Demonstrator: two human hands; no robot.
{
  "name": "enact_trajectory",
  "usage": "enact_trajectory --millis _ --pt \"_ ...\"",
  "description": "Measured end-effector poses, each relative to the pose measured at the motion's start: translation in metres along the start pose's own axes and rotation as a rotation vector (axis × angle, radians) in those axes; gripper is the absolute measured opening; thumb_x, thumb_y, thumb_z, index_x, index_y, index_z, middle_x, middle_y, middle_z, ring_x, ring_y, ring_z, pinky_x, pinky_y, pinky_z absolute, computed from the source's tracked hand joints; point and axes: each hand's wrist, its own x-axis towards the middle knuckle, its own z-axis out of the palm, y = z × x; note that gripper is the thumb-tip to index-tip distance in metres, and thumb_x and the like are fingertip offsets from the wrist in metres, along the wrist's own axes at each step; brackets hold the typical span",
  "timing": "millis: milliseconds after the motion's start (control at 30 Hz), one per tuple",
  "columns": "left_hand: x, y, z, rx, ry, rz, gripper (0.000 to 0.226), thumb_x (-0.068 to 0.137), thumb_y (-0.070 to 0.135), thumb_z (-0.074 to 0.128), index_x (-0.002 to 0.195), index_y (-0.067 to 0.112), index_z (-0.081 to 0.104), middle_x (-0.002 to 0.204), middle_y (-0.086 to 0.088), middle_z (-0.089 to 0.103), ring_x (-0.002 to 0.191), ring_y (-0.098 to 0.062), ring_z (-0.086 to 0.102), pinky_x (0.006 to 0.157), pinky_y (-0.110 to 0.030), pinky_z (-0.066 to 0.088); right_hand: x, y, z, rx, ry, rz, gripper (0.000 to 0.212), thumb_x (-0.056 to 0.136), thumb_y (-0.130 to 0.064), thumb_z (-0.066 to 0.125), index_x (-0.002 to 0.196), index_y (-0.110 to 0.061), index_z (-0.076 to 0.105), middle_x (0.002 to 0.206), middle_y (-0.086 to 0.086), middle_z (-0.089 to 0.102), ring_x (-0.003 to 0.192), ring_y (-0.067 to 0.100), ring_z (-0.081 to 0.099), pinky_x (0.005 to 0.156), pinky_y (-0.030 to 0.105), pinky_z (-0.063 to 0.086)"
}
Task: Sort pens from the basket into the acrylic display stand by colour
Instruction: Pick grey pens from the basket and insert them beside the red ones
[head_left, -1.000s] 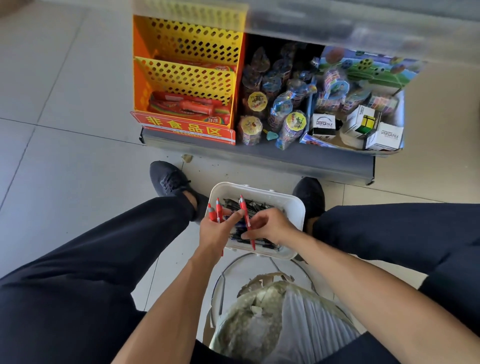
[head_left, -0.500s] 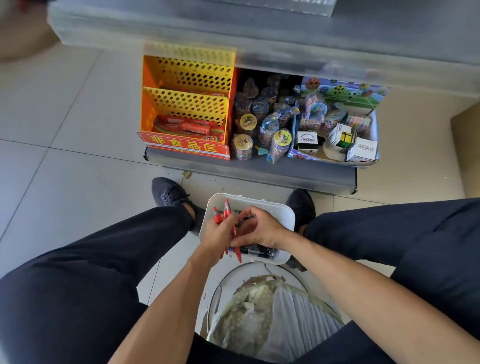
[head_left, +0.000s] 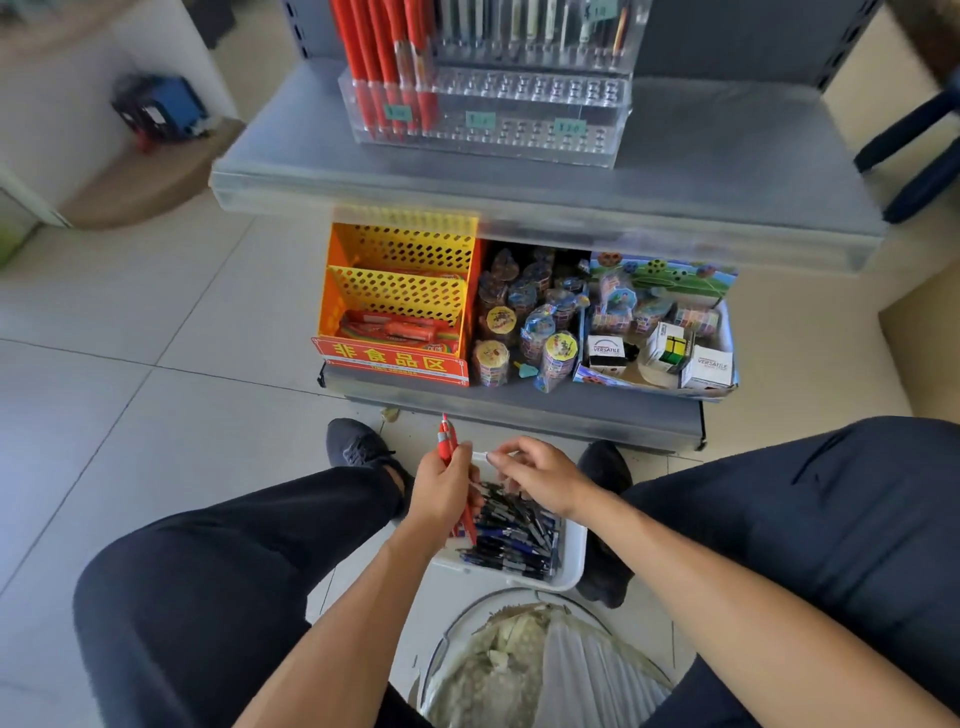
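Observation:
My left hand (head_left: 441, 493) grips a small bunch of red pens (head_left: 448, 441), their tops pointing away from me. It hovers over the left side of the white basket (head_left: 571, 566), which lies between my feet and holds several dark blue and black pens (head_left: 514, 535). My right hand (head_left: 540, 478) hangs above the basket with loosely curled fingers and holds nothing. The clear acrylic display stand (head_left: 519, 124) sits on the grey shelf above. Several red pens (head_left: 384, 57) fill its left section; darker pens stand further right.
A grey shelf (head_left: 675, 171) carries the stand. Below it sit a yellow-orange perforated rack (head_left: 400, 296), wrapped toys (head_left: 524, 332) and small boxes (head_left: 670, 348). A lined waste bin (head_left: 540, 670) stands close in front of me. A dark chair (head_left: 924, 150) is at right.
The right hand passed a red pen to the left hand's bunch and let go. The view tilted up, bringing the acrylic stand into sight.

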Motion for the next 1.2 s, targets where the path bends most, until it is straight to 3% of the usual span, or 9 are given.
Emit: enact_trajectory --millis 133,233,367,633,933,1200 --pt "-0.002 0.034 -0.007 0.057 0.000 0.103 0.038 0.106 0.030 0.047 0.077 0.006 0.050 0.061 -0.012 0.049 0.037 -0.014 0.049 0.044 -0.025 0.043 -0.001 -0.047 -0.018 0.054 0.053 -0.104 0.022 0.096 -0.052 0.059 0.109 -0.035 0.064 0.104 -0.005 0.072 0.089 0.011 0.070 0.080 0.031 0.055" --pt "-0.003 0.059 -0.015 0.029 0.002 0.175 0.032 0.106 0.027 0.048 0.081 0.007 0.046 0.061 -0.007 0.047 0.039 -0.015 0.048 0.042 -0.026 0.041 -0.006 -0.083 -0.036 0.044 0.097 -0.218 0.016 0.097 -0.047 0.062 0.108 -0.037 0.065 0.108 -0.009 0.070 0.098 0.010 0.068 0.084 0.028 0.053" --pt "-0.006 0.088 -0.020 -0.059 -0.082 0.211 0.028 0.106 0.022 0.047 0.082 0.009 0.044 0.060 -0.004 0.040 0.044 -0.017 0.040 0.042 -0.028 0.035 -0.015 -0.119 -0.061 -0.028 0.126 -0.337 0.022 0.097 -0.043 0.064 0.117 -0.034 0.065 0.104 -0.012 0.069 0.099 0.008 0.067 0.083 0.026 0.053" --pt "-0.015 0.139 -0.013 -0.067 -0.173 0.384 0.030 0.106 0.017 0.049 0.080 0.006 0.059 0.052 -0.001 0.043 0.040 -0.015 0.037 0.041 -0.027 0.033 -0.028 -0.171 -0.093 -0.108 0.145 -0.472 0.034 0.100 -0.034 0.062 0.133 -0.032 0.060 0.110 -0.015 0.067 0.101 -0.004 0.061 0.082 0.011 0.049" --pt "-0.010 0.194 -0.023 -0.045 -0.146 0.525 0.038 0.106 0.017 0.046 0.069 0.011 0.051 0.053 -0.001 0.046 0.044 -0.016 0.040 0.044 -0.030 0.035 -0.013 -0.208 -0.104 -0.109 0.189 -0.597 0.028 0.097 -0.026 0.065 0.124 -0.031 0.063 0.109 -0.013 0.066 0.100 0.001 0.063 0.078 0.014 0.049" --pt "0.018 0.232 -0.037 -0.015 -0.161 0.571 0.040 0.106 0.017 0.046 0.068 0.009 0.052 0.055 -0.002 0.047 0.047 -0.019 0.042 0.046 -0.031 0.036 0.010 -0.241 -0.109 -0.076 0.241 -0.663 0.028 0.097 -0.030 0.065 0.125 -0.025 0.064 0.109 -0.013 0.068 0.101 0.000 0.063 0.088 0.020 0.052"
